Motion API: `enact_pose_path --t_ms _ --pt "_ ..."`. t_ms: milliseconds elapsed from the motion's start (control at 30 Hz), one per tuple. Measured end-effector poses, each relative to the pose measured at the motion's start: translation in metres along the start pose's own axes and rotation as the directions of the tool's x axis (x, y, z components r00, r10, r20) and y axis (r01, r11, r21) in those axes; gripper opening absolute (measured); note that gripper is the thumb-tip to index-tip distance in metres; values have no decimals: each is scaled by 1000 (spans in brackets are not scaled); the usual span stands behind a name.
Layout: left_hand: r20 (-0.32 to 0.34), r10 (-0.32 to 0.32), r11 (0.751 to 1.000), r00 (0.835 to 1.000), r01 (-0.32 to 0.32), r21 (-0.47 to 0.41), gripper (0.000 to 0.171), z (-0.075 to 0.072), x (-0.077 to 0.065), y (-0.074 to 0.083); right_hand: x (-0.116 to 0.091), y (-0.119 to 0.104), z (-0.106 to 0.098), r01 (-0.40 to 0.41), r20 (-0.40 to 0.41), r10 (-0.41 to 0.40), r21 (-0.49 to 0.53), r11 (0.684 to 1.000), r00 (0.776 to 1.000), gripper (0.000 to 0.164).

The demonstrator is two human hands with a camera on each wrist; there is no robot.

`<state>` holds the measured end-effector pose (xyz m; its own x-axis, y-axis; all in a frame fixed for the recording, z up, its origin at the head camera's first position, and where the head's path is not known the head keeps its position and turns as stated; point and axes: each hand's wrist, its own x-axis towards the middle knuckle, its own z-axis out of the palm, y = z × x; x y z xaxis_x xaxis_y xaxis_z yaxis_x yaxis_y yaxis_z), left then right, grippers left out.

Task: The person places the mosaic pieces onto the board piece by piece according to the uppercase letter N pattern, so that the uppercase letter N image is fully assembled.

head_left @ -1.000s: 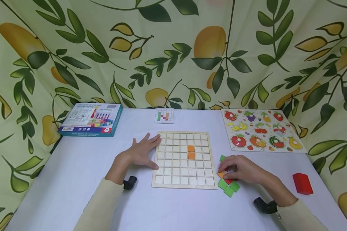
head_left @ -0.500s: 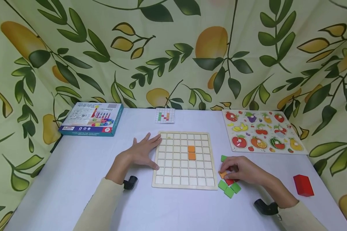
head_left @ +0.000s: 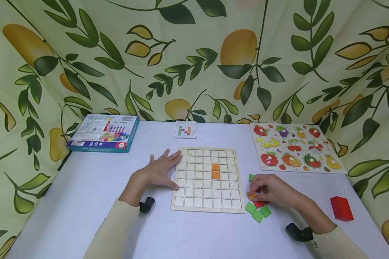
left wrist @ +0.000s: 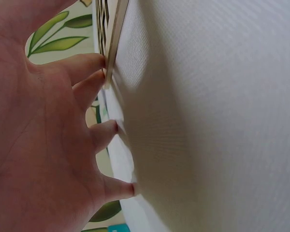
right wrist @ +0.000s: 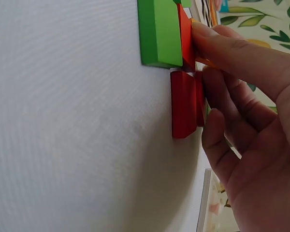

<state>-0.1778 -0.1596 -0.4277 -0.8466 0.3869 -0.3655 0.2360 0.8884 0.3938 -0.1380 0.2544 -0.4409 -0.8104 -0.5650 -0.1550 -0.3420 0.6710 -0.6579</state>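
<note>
My left hand (head_left: 160,169), fingers spread, rests at the left edge of a wooden grid board (head_left: 207,193). In the left wrist view two fingertips (left wrist: 99,62) touch the board's edge and two others reach the cloth. Two orange tiles (head_left: 215,175) sit one above the other in the board's squares. Right of the board, my right hand (head_left: 275,189) pinches an orange tile (head_left: 251,196) between thumb and fingers. Around it lie several green tiles (head_left: 257,216) and red tiles (head_left: 256,205); the hand partly hides some. The right wrist view shows red tiles (right wrist: 182,106) below the fingers.
A small card with a coloured grid pattern (head_left: 185,129) lies behind the board. At the back left is a teal-edged box (head_left: 100,138), and a fruit puzzle board (head_left: 275,160) occupies the back right. A red block (head_left: 341,208) stands near the right edge of the table.
The head view has drifted slightly. My right hand and its orange tile have shifted a little to the right, away from the board. The left hand keeps its place.
</note>
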Motion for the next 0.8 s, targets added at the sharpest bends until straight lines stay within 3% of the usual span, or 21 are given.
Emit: enact_pose_path --t_ms 300,800 --pt "3 1 1000 1000 -1 1 115 -1 -1 1 -2 0 -4 57 10 -58 46 997 998 15" --pt "19 -22 1000 1000 21 14 116 -2 -1 2 1 -3 -20 0 -55 0 3 1000 998 18"
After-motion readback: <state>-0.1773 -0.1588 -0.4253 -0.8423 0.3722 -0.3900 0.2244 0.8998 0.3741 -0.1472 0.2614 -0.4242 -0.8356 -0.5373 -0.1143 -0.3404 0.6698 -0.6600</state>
